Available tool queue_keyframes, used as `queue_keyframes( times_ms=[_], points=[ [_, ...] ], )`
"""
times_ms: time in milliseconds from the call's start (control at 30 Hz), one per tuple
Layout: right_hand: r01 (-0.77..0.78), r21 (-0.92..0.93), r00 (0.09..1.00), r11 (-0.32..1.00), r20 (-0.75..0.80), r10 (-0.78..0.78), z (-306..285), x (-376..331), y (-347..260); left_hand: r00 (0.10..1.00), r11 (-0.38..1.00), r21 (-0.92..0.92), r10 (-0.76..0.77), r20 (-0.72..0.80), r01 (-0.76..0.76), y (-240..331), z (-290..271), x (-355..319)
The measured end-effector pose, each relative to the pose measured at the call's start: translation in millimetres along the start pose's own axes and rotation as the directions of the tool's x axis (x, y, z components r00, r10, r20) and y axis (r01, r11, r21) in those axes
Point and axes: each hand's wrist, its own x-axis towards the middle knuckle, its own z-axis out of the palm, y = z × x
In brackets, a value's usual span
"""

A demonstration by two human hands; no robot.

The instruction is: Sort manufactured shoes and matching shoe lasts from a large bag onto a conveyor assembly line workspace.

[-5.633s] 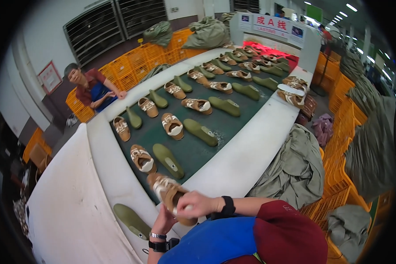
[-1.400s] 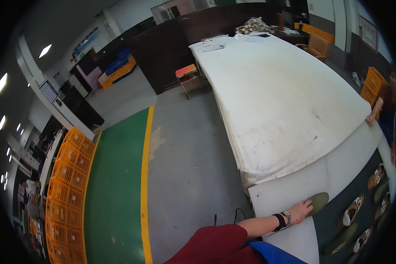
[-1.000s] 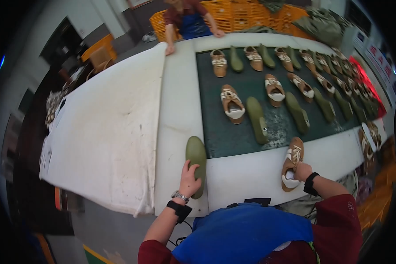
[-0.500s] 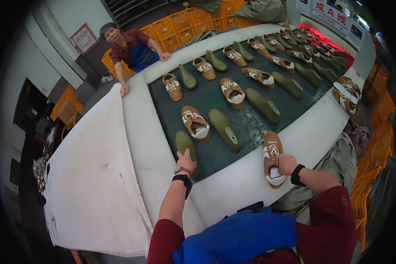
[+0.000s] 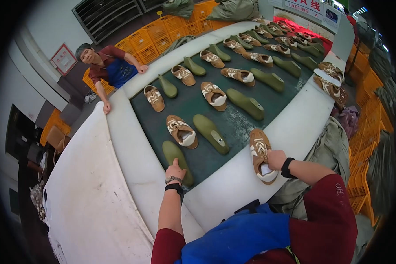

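My left hand (image 5: pixel 175 170) lies at the edge of a green shoe last (image 5: pixel 172 152) on the near left corner of the dark green surface. Its index finger is stretched out along the last; the other fingers are partly hidden. My right hand (image 5: pixel 276 159) is closed on the side of the opening of a brown and white sneaker (image 5: pixel 258 145), which rests on the white border with its toe pointing away from me. Beyond my left hand sit another brown sneaker (image 5: pixel 180 130) and a second green last (image 5: pixel 210 133).
Several sneakers and lasts stand in rows across the dark green tabletop (image 5: pixel 154 136). A person (image 5: pixel 114 72) leans on the far left of the white border (image 5: pixel 127 132). A white cloth (image 5: pixel 83 185) covers the left side. Orange crates (image 5: pixel 365 154) line the right, beside grey-green fabric (image 5: pixel 321 154).
The view has turned, so the table appears shifted left. My left index finger is now stretched out on the last, where the hand lay round it before. My right hand stays on the sneaker.
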Motion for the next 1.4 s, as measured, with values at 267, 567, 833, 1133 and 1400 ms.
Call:
queue_keyframes(
  times_ms=[267, 567, 833, 1133, 1400],
  points=[
    [0.019, 0.017, 0.999, 1.000, -0.051, -0.018, 1, 5, -5, 1.000, 1.000, -0.012, -0.004, -0.031, 0.004, -11, 14, 7],
    [-0.003, -0.063, 1.000, 0.998, -0.005, 0.002, 2, 5, -10, 0.975, 0.846, -0.529, 0.058, 0.217, 0.067, -17, -2, -33],
    [-0.004, -0.068, 1.000, 0.998, -0.018, 0.002, 1, 0, -14, 0.886, 0.980, -0.141, 0.186, 0.426, -0.138, -34, -37, -5],
    [-0.033, -0.005, 0.999, 0.999, 0.014, 0.033, 2, 4, -14, 0.936, 0.963, -0.007, 0.263, 0.234, -0.269, -28, -26, -10],
    [-0.023, -0.001, 1.000, 1.000, -0.002, 0.023, 5, -1, -16, 0.961, 0.951, 0.218, 0.172, 0.216, -0.219, -14, -33, -20]
  ],
)
